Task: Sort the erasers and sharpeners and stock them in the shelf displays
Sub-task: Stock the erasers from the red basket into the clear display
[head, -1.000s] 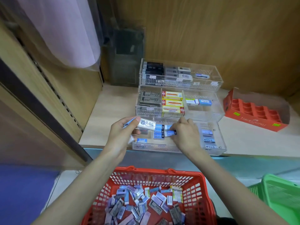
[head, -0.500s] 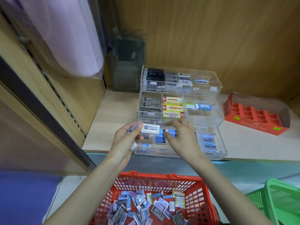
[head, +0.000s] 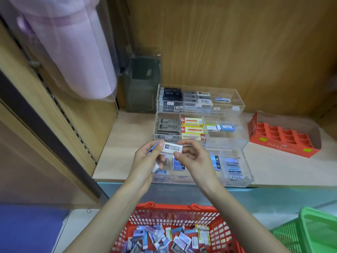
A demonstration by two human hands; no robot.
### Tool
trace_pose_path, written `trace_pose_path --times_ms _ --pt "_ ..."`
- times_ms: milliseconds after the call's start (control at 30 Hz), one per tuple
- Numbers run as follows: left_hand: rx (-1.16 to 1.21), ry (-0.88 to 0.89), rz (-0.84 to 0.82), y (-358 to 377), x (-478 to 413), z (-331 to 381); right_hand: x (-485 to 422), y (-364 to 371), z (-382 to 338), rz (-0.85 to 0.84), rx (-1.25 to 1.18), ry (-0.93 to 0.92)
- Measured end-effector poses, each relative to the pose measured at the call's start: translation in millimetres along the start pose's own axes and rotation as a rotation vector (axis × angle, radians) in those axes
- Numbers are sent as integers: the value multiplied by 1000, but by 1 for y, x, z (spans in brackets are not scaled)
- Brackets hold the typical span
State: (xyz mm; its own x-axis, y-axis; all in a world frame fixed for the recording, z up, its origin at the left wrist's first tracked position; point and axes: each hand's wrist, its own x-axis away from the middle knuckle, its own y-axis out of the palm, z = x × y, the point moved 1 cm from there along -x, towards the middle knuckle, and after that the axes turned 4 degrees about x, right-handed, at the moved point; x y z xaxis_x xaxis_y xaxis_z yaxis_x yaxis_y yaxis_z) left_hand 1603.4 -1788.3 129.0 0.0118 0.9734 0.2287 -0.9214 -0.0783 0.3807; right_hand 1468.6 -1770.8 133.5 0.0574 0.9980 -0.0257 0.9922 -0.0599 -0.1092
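A white eraser (head: 173, 148) with a dark logo is held between both hands above the front clear display tray (head: 237, 181). My left hand (head: 147, 159) grips its left end and also holds more small erasers under its fingers. My right hand (head: 191, 157) pinches the eraser's right end with thumb and forefinger. The front tray holds blue erasers and MONO erasers (head: 235, 172). The middle tray (head: 228, 141) carries grey, yellow and blue-white erasers. The rear tray (head: 235, 106) has black and grey ones. A red basket (head: 145, 209) below holds several loose erasers (head: 167, 238).
A red Faber-Castell cardboard tray (head: 284, 141) sits on the shelf at the right. A green basket (head: 313, 232) is at the lower right. A dark clear box (head: 142, 84) stands at the shelf's back left. A pink roll (head: 73, 46) hangs at the upper left.
My right hand left the blue erasers in the front tray and rose to pinch the white eraser that my left hand holds. The view shifted down slightly.
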Motion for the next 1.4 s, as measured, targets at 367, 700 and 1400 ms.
trace_pose_path --times_ms 367,700,1400 --pt "-37 102 -24 52 -50 38 -105 -61 -47 224 152 -157" --pt "1 109 8 42 -66 36 -218 -69 -28 226 736 -174" --pt "-101 102 -75 35 -60 29 -176 -104 -43 238 671 -228"
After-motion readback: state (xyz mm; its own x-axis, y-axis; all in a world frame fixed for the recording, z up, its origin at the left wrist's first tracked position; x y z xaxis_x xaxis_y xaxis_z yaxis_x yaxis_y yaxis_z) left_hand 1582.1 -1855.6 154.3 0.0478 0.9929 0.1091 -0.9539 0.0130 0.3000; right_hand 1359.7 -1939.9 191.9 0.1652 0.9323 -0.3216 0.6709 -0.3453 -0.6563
